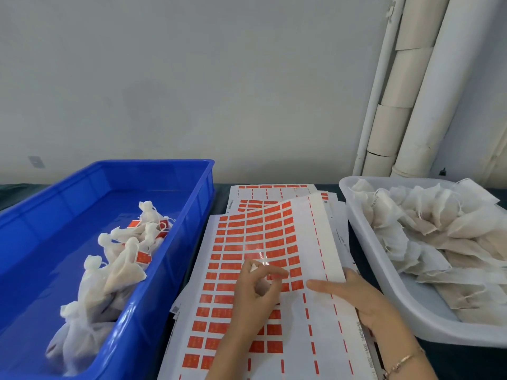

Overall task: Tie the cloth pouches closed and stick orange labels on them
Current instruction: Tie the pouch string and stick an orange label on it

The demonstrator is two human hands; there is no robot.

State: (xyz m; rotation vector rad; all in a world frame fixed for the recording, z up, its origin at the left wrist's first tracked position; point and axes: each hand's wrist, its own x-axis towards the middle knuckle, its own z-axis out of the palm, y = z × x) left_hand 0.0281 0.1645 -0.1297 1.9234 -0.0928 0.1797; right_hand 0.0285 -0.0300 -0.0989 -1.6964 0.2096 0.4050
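Note:
A sheet of orange labels (247, 242) lies on a stack of such sheets between two bins, its far right corner curled up. My left hand (252, 300) is over the sheet, thumb and forefinger pinching one orange label (278, 276). A small white scrap shows among its curled fingers. My right hand (359, 300) grips the sheet's right edge, thumb on top. Tied cloth pouches (120, 270) with orange labels lie in the blue bin (189, 204) on the left. Untied pouches (428, 226) fill the white bin (384, 272) on the right.
More label sheets (274, 192) stick out behind the top one on the dark table. Pale cardboard tubes and pipes (406, 86) lean in the back right corner against the wall. The far half of the blue bin's floor is bare.

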